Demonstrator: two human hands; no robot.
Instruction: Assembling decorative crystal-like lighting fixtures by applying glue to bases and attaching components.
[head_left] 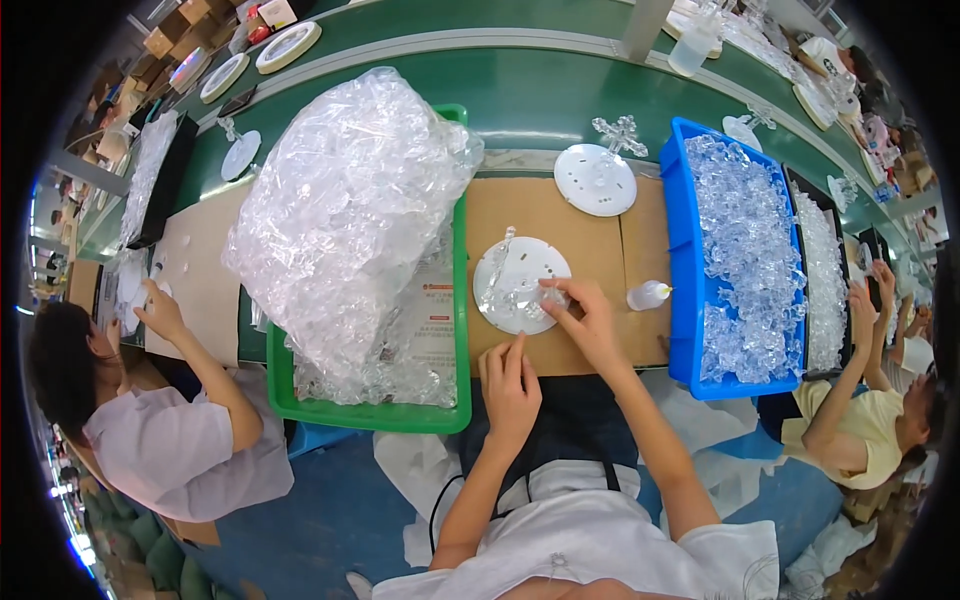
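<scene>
A white round plate (543,262) with small slots lies on the cardboard in front of me, several clear plastic pieces (517,298) resting on it. Over its right side my right hand (588,318) pinches a small clear plastic piece, partly hidden by thumb and fingers. My left hand (510,392) is at the plate's near edge, fingers slightly bent and apart, one fingertip at the rim; nothing shows in it. Farther off stands another white round plate (590,200) with a clear branched plastic piece (620,134) above it.
To the left, a green tray (455,420) bears a big clear bag (350,190) of plastic parts. A blue bin (685,330) of clear pieces stands right, past a small bottle (648,295) with a yellowish tip. Co-workers sit on both sides (190,430).
</scene>
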